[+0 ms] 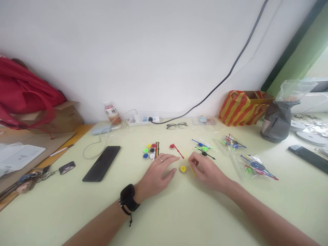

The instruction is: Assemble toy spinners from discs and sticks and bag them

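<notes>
Left hand [156,172] arched; right hand [208,171] pinching yellow pointer [190,165].

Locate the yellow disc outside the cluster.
In the head view, the yellow disc lies just right of centre, on the table between the left hand and right hand, beside the yellow arrow.

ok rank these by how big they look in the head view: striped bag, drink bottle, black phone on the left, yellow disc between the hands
1. Striped bag
2. Black phone
3. Drink bottle
4. Yellow disc

Apparent size only; their distances from the camera differ.
</notes>
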`<state>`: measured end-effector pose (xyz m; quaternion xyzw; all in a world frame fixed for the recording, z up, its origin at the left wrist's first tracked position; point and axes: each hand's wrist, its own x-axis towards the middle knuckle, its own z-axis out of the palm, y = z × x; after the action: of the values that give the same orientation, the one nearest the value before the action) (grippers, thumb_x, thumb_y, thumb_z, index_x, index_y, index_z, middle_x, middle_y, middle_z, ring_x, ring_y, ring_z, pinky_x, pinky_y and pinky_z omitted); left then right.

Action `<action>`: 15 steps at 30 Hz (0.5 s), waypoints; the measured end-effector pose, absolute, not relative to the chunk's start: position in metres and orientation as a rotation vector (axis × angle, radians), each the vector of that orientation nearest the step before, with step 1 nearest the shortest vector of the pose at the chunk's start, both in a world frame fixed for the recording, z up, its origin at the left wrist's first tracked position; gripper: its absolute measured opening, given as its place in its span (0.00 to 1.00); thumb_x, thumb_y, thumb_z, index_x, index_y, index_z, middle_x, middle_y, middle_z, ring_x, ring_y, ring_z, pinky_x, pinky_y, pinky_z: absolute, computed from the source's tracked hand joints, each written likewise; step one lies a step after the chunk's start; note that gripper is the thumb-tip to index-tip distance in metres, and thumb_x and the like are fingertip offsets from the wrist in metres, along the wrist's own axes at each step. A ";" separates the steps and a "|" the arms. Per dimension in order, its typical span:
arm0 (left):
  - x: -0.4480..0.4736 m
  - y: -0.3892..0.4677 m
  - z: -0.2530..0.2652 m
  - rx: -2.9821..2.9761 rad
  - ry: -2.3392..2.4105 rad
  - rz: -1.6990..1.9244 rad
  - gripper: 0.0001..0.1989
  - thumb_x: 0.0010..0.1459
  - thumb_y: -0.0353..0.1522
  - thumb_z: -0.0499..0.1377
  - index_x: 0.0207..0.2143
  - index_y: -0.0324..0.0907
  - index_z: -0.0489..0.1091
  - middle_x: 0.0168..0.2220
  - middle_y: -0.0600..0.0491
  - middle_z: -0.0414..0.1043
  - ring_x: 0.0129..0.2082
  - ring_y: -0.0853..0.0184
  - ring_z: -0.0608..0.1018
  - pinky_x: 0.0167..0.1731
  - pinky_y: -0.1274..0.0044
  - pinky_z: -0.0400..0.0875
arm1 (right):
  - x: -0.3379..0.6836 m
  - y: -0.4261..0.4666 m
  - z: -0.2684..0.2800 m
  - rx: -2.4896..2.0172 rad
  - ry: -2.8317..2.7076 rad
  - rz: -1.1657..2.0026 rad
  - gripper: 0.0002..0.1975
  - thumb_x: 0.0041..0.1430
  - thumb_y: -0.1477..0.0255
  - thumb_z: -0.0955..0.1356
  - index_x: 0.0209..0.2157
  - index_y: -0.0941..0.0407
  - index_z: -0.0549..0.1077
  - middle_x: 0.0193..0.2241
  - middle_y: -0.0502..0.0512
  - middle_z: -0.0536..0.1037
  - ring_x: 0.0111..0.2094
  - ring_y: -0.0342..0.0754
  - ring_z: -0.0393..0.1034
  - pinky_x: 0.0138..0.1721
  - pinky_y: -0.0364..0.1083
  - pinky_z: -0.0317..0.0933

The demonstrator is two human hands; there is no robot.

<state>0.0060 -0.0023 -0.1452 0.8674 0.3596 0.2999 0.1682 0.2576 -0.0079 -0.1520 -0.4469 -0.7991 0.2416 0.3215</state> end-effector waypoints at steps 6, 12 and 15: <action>0.009 -0.006 -0.143 2.473 1.038 0.935 0.21 0.71 0.33 0.56 0.64 0.51 0.64 0.63 0.49 0.70 0.64 0.59 0.70 0.64 0.64 0.65 | 0.246 -0.018 -0.145 -1.018 -1.981 0.911 0.04 0.70 0.73 0.62 0.38 0.52 0.67 0.33 0.51 0.74 0.34 0.47 0.70 0.37 0.47 0.66; 0.008 0.000 -0.154 2.368 1.086 1.028 0.05 0.71 0.32 0.58 0.46 0.47 0.73 0.41 0.53 0.79 0.42 0.65 0.79 0.46 0.71 0.73 | 0.242 -0.021 -0.144 -1.030 -2.000 0.851 0.05 0.70 0.71 0.64 0.44 0.52 0.70 0.38 0.53 0.77 0.36 0.48 0.68 0.38 0.47 0.65; 0.007 0.003 -0.156 2.359 1.103 1.043 0.05 0.71 0.31 0.57 0.41 0.46 0.74 0.37 0.54 0.78 0.40 0.65 0.78 0.43 0.72 0.72 | 0.244 -0.017 -0.144 -1.059 -1.943 0.910 0.05 0.69 0.70 0.66 0.45 0.52 0.72 0.35 0.53 0.78 0.35 0.48 0.69 0.37 0.47 0.65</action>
<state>0.0074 0.0025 -0.1563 0.8291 0.3876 0.3665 0.1674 0.2440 -0.0174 -0.1435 -0.4121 -0.7556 0.3540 0.3658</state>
